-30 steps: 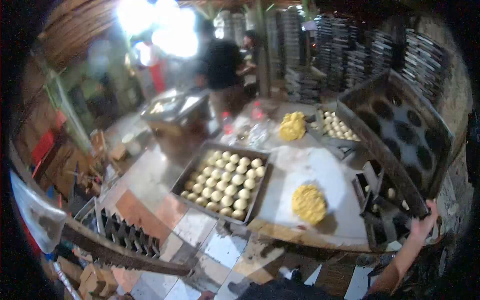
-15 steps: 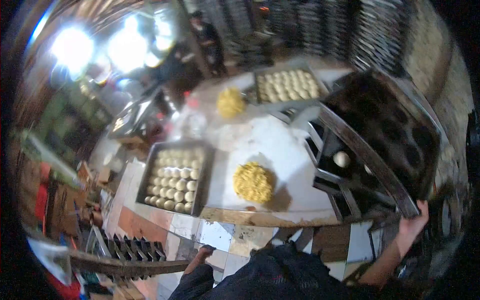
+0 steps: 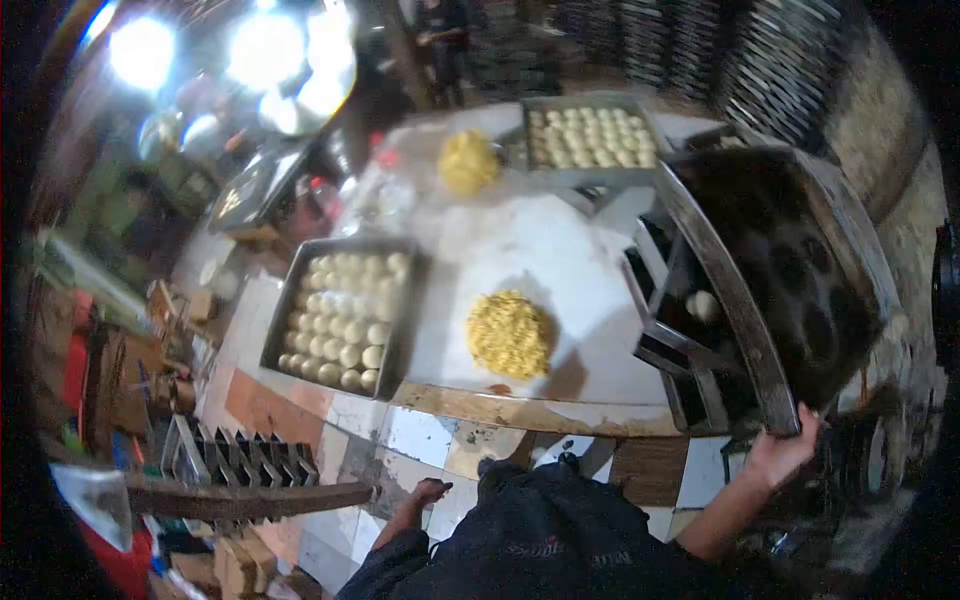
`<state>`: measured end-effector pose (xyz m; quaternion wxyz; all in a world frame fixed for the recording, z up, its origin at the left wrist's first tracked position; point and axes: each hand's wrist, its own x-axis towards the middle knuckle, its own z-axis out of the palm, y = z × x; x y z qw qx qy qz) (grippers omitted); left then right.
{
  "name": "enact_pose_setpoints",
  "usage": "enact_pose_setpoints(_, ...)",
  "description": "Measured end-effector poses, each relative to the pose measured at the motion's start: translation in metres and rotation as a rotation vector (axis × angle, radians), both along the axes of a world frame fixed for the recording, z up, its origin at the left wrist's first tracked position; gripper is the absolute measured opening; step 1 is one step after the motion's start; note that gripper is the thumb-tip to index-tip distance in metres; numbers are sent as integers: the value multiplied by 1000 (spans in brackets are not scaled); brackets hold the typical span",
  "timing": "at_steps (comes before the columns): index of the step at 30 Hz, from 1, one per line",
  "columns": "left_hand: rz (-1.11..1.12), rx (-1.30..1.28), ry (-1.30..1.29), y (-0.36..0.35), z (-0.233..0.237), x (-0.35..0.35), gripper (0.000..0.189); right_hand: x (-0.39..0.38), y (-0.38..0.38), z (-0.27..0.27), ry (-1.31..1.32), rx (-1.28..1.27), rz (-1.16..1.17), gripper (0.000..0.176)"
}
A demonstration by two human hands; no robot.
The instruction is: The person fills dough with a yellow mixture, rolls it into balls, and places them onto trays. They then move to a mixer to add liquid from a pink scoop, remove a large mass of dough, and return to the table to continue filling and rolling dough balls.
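Right hand (image 3: 785,455), 4 o'clock, is gripping dark tray (image 3: 800,260); single-corner hold is risking a slip onto dough ball (image 3: 703,306). Left hand (image 3: 430,490), 6 o'clock: cannot tell grip.

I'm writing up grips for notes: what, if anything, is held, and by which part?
The right hand grips the tilted dark tray by its near corner; whether the left hand holds anything can't be told.

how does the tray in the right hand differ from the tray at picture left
The held tray is tilted, its edge gripped by the right hand; the left tray lies flat. The held tray shows a dark, bare surface, while the left tray carries rows of pale balls. Both have raised walls.
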<state>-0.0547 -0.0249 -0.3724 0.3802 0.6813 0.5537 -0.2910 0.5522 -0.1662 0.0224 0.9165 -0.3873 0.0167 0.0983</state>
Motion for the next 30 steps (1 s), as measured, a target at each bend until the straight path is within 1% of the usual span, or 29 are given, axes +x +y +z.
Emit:
enact_pose_setpoints(1, 32, 2, -11, -3, 4, -7, 35, 11, -5, -8, 61, -32, -22, 24)
enact_pose_setpoints(3, 122, -45, -37, -5, 7, -31, 52, 13, -6, -3, -12, -37, 48, 25)
enact_pose_setpoints(4, 142, -49, -50, -4, 2, -40, 52, 9, 2, 5, 21, -84, -69, 26)
enact_pose_setpoints(5, 208, -137, -128, -2, -2, -52, 52, 2, 11, 13, 54, -130, -186, 26)
enact_pose_setpoints(6, 273, -225, -203, -1, -5, -66, 53, -8, 16, 21, 56, -235, -201, 28)
enact_pose_setpoints(7, 337, -314, -278, 0, -4, -78, 53, 31, -8, -15, -28, -149, -33, 30)
enact_pose_setpoints(8, 901, -748, -282, 17, 2, -85, 40, 25, -6, -10, -13, -165, 4, 31)
enact_pose_setpoints(9, 916, -758, -289, 29, 3, -88, 40, 17, -5, 2, 2, -185, 39, 32)
enact_pose_setpoints(11, 592, -780, -19, 51, 0, -90, 27, 15, -4, 12, 24, -298, -15, 32)
enact_pose_setpoints(12, 529, -749, -163, 61, 10, -93, 28, 26, -16, 10, 57, -357, 53, 39)
enact_pose_setpoints(13, 467, -720, -300, 73, 37, -93, 29, 12, -8, 23, 91, -498, 15, 49)
enact_pose_setpoints(15, 163, -499, -494, 115, 186, -51, 35, 4, 0, 25, 24, -600, -197, 52)
enact_pose_setpoints(16, 162, -495, -681, 131, 235, -40, 34, 16, -19, 19, 25, -628, -195, 52)
enact_pose_setpoints(17, 162, -480, -872, 148, 272, -35, 34, 41, -54, 9, -608, -1133, -505, 47)
enact_pose_setpoints(18, 195, -340, -1062, 166, 304, -35, 29, 54, -70, 8, -1302, -1571, -801, 43)
enact_pose_setpoints(19, 229, -186, -1242, 186, 322, -37, 25, 43, -63, 17, -1318, -1580, -788, 43)
enact_pose_setpoints(20, 252, 59, -1325, 213, 308, -47, 20, 5, -39, 34, -1341, -1459, -790, 41)
enact_pose_setpoints(21, 341, 288, -1010, 240, 317, -53, 22, -36, -13, 45, -1350, -1339, -792, 41)
enact_pose_setpoints(22, 396, 515, -837, 267, 324, -52, 23, -73, 18, 44, -1355, -1149, -709, 33)
enact_pose_setpoints(23, 441, 737, -656, 291, 329, -49, 25, -93, 44, 51, -1345, -1156, -709, 33)
enact_pose_setpoints(25, 278, 886, -290, 332, 311, -57, 25, -119, 91, 66, -1690, -1116, -618, 23)
enact_pose_setpoints(26, 232, 639, 3, 355, 296, -61, 28, -138, 117, 68, -1667, -1110, -633, 23)
enact_pose_setpoints(27, 260, 696, -52, 367, 272, -70, 40, -156, 142, 70, -1480, -1040, -548, 21)
enact_pose_setpoints(28, 268, 693, 68, 366, 274, -60, 44, -161, 159, 70, -1302, -953, -457, 21)
enact_pose_setpoints(29, 290, 694, 188, 364, 278, -52, 48, -157, 165, 62, -1289, -913, -461, 21)
enact_pose_setpoints(30, 351, 848, 179, 362, 244, -55, 52, -150, 165, 49, -1478, -927, -263, 20)
